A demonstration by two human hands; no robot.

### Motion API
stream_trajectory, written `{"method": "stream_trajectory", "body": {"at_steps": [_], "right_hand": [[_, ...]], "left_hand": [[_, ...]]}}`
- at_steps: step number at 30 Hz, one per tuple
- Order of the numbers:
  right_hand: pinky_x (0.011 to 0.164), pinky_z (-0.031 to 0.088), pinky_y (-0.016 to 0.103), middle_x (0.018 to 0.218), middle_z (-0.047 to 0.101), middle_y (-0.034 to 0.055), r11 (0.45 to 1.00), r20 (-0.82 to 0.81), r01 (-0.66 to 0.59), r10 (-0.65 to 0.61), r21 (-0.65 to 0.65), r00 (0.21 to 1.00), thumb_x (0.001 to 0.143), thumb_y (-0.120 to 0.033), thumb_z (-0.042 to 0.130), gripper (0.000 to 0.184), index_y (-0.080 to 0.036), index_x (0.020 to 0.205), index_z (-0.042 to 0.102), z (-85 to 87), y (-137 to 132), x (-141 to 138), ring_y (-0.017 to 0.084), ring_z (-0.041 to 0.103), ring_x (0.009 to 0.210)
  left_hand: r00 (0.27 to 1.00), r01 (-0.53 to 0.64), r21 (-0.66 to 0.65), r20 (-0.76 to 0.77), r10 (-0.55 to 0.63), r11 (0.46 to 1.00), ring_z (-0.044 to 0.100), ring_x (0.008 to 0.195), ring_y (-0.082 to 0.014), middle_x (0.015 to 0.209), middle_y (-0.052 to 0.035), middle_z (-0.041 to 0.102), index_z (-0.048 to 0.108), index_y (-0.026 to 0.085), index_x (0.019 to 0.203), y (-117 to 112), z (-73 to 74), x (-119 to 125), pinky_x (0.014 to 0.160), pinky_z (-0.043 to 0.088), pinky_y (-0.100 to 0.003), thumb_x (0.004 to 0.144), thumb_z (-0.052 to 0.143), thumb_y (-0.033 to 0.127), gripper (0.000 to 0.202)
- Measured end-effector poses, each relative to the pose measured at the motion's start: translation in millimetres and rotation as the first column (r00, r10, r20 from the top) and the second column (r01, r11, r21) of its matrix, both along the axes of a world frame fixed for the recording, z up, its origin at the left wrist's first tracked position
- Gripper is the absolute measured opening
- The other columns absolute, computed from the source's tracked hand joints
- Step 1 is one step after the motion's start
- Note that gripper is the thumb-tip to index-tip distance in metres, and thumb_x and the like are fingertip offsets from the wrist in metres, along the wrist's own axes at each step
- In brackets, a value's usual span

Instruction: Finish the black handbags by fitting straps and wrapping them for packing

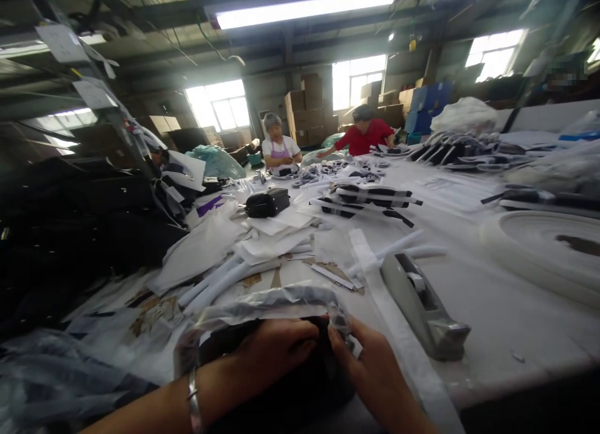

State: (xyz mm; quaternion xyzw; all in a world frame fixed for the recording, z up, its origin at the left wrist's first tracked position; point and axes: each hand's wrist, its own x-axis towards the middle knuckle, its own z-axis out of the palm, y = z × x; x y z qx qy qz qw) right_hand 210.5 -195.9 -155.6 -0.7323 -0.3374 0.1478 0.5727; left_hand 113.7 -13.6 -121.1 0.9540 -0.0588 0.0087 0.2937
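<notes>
A black fabric bag (300, 384) is in front of me at the table's near edge. Clear plastic film (281, 301) wraps a band along its raised rim. My left hand (276, 346), with a silver bangle at the wrist, reaches over the bag, its fingers curled in close to the rim. What those fingers hold is hidden. My right hand (365, 353) closes its thumb and fingers on the film-wrapped rim at the right corner. A grey tape dispenser (424, 309) stands to the right of my right hand.
White sheets (276, 234) and foam strips (220, 281) clutter the table beyond the bag. A small black case (267, 202) sits on them. Wrapped black pieces (370, 196) lie farther off. A large white roll (539, 246) is at right. Two people work across the table; black goods pile up left.
</notes>
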Motion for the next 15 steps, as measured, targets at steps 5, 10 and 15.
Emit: {"method": "stream_trajectory", "body": {"at_steps": [5,10,15], "right_hand": [[0.086,0.05,0.028,0.104,0.075,0.0051,1.0,0.022,-0.001,0.001,-0.013,1.0,0.096,-0.042,0.051,0.033,-0.023,0.116,0.069,-1.4,1.6,-0.5,0.023,0.068,0.099],[0.084,0.05,0.028,0.104,0.075,0.0043,1.0,0.023,-0.001,0.001,-0.008,1.0,0.096,-0.043,0.05,0.033,-0.023,0.116,0.069,0.8,2.1,0.0,0.023,0.067,0.097],[0.08,0.05,0.027,0.097,0.074,0.0028,1.0,0.004,-0.012,0.012,-0.007,1.0,0.096,-0.042,0.05,0.032,-0.024,0.114,0.07,3.0,1.4,1.3,0.021,0.067,0.091]], "left_hand": [[0.997,-0.072,0.181,0.038,0.066,0.981,0.065,0.072,-0.016,0.084,-0.002,0.07,0.064,0.021,0.097,-8.0,2.2,-0.1,0.064,0.046,-0.023,0.091,0.051,0.015,0.016],[1.0,-0.023,0.25,0.025,0.017,0.968,0.064,0.075,-0.0173,0.087,-0.0031,0.068,0.059,0.02,0.092,-9.6,4.8,1.1,0.065,0.046,-0.025,0.094,0.045,0.013,0.016],[0.998,0.064,0.124,0.007,-0.066,0.99,0.062,0.071,-0.0136,0.087,-0.0021,0.067,0.062,0.019,0.091,-3.8,14.7,0.8,0.065,0.049,-0.022,0.097,0.044,0.015,0.02]]}}
